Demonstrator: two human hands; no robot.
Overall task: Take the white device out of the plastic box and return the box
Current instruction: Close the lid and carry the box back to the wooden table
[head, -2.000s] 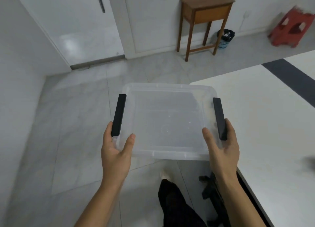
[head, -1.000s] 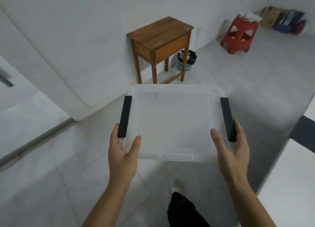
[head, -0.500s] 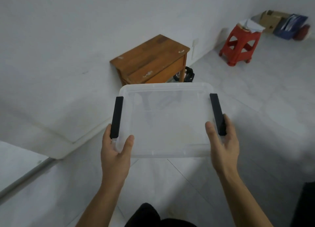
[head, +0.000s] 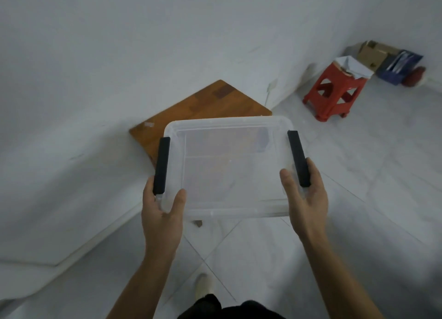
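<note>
Both hands hold the box (head: 229, 168) in the air, level, in front of the person's body. The left hand (head: 162, 213) grips the near left corner: its thumb lies over the rim on the inside, and the fingers go under the side below the left clip (head: 162, 165). The right hand (head: 305, 199) grips the near right corner the same way, thumb inside the rim, palm and fingers against the outer side by the right clip (head: 298, 158). Each black clip runs along its short side of the box, near end touching the hand.

The box is clear plastic, open at the top, and looks bare inside; the picture is soft, so a faint smear on its floor could be a mark or only something seen through it. No white device shows in the box or elsewhere in view.

Past the box and partly under its far edge stands a wooden table (head: 210, 105), set against the white wall (head: 119, 55). One corner of the tabletop points away from the person, and a pale strip of tape lies near its left corner. The box hangs over the near part of the tabletop, apart from it.

Well to the right, a red stool (head: 332, 96) stands on the floor (head: 370, 199) with white paper on top. Behind it by the wall lie a cardboard box (head: 372, 55) and a blue bin (head: 399, 67). A light shoe (head: 203, 286) shows low in the middle, on the tiles.
</note>
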